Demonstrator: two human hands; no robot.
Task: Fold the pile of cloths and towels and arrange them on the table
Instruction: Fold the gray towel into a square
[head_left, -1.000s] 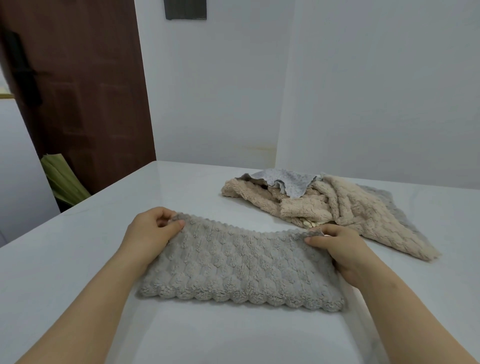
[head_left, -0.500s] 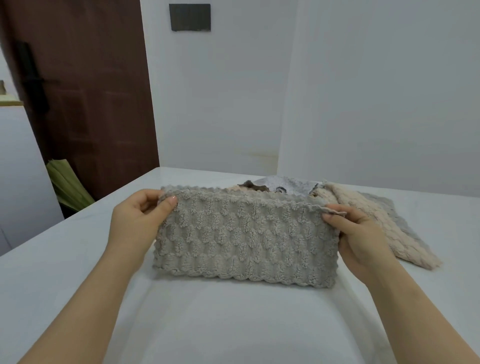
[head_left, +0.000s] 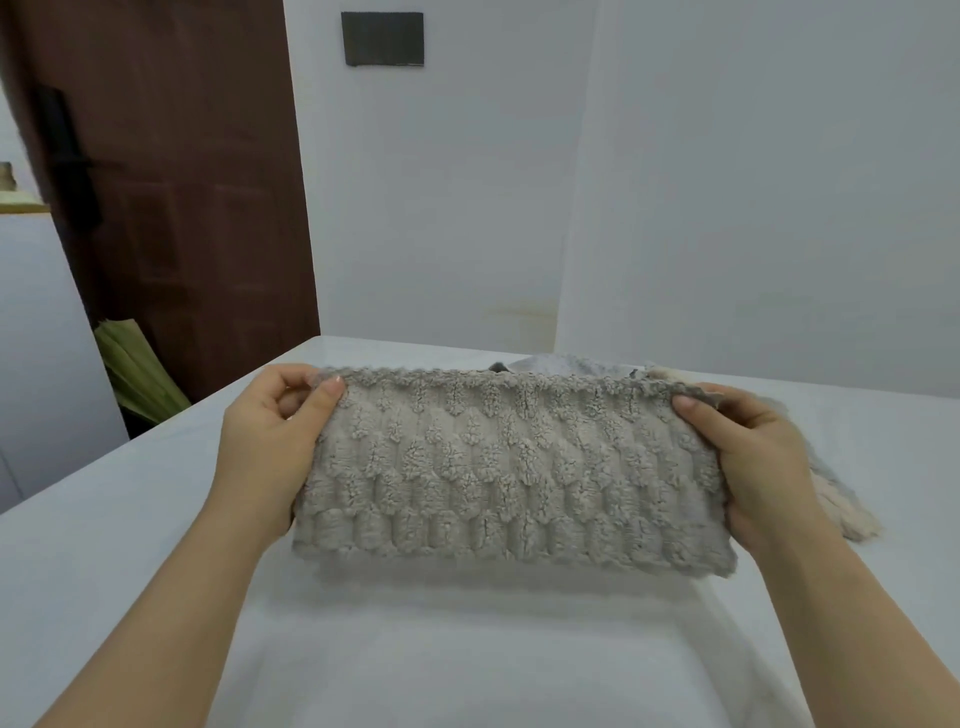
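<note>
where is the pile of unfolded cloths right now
In the head view the pile lies on the table, right of centre, mostly hidden behind the grey towel; only its edges show above and right of it.

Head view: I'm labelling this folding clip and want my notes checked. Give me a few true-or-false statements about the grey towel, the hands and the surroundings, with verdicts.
1. The left hand and right hand each pinch a top corner of the grey towel. True.
2. The grey towel lies spread flat on the table. False: it is held up by its top edge and hangs down from the hands.
3. Other cloths lie on the table behind the grey towel. True.
4. The door at the left is white. False: it is dark brown.
</note>
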